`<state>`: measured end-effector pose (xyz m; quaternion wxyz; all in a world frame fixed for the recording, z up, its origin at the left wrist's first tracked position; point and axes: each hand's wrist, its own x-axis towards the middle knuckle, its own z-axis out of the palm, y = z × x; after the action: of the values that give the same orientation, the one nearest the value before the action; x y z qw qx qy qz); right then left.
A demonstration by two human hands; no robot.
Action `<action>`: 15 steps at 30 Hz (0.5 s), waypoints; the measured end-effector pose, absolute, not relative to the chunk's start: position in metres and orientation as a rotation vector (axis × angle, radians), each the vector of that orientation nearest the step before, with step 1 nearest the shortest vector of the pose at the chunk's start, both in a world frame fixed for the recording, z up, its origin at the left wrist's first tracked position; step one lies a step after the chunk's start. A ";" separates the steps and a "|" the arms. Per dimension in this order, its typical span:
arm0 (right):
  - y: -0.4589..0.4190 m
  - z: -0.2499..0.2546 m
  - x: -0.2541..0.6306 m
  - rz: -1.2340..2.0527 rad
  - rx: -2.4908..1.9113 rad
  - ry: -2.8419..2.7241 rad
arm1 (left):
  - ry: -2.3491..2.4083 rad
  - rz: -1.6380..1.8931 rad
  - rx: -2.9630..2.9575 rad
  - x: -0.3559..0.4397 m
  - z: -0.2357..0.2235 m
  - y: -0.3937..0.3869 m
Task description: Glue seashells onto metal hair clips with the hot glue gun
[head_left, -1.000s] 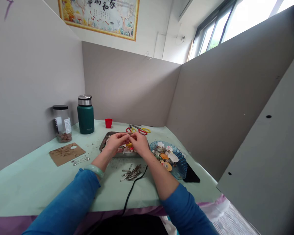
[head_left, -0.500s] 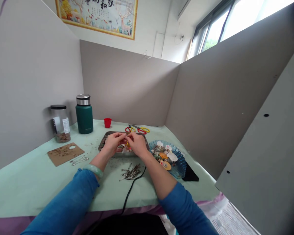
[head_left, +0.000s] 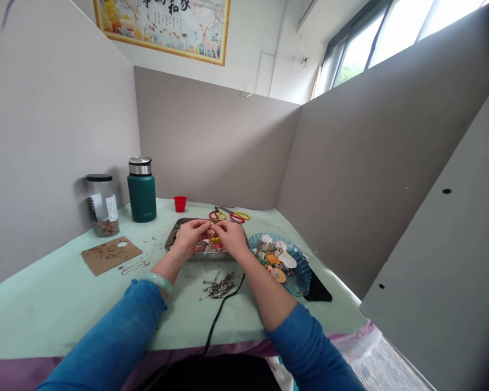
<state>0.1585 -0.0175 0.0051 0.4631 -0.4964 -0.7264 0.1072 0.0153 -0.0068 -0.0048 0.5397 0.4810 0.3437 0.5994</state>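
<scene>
My left hand (head_left: 190, 237) and my right hand (head_left: 229, 238) meet fingertip to fingertip over a metal tray (head_left: 212, 257). Both are closed in a pinch around something tiny and pale, too small to name. Small colourful pieces, among them a yellow one (head_left: 215, 239), lie in the tray under my hands, which hide much of it. On the near side of the tray sits a pile of small metal pins or clips (head_left: 220, 287). To the right of my right hand, a blue scalloped plate (head_left: 302, 271) bears shells and fabric-like pieces (head_left: 275, 259).
A brown card (head_left: 111, 255) and large safety pins (head_left: 134, 265) lie at left. Behind stand a lidded jar (head_left: 103, 206), a green flask (head_left: 142, 193) and a red cup (head_left: 180, 204). Scissors (head_left: 232, 215) lie behind the tray. A black cable (head_left: 218, 315) crosses the front; partitions enclose the table.
My fingertips shift slightly against each other while staying pinched over the tray. The whole view sways a little; the things on the table stay where they were.
</scene>
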 end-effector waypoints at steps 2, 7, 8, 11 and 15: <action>-0.018 0.005 0.158 0.241 -1.228 -1.787 | 0.820 1.432 1.148 0.016 -0.004 -0.008; -0.019 0.004 0.157 0.175 -1.258 -1.822 | 0.872 1.404 1.181 0.017 -0.002 -0.010; -0.019 0.004 0.157 0.163 -1.266 -1.831 | 0.875 1.406 1.186 0.017 -0.003 -0.010; -0.020 0.004 0.158 0.112 -1.319 -1.854 | 0.879 1.403 1.215 0.018 -0.004 -0.008; -0.023 0.005 0.157 -0.009 -1.376 -1.896 | 0.870 1.399 1.245 0.017 -0.006 -0.006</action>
<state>0.1574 -0.0228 0.0049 0.3888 -0.5411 -0.7456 -0.0037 0.0167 -0.0060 -0.0060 0.5127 0.5177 0.3617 0.5816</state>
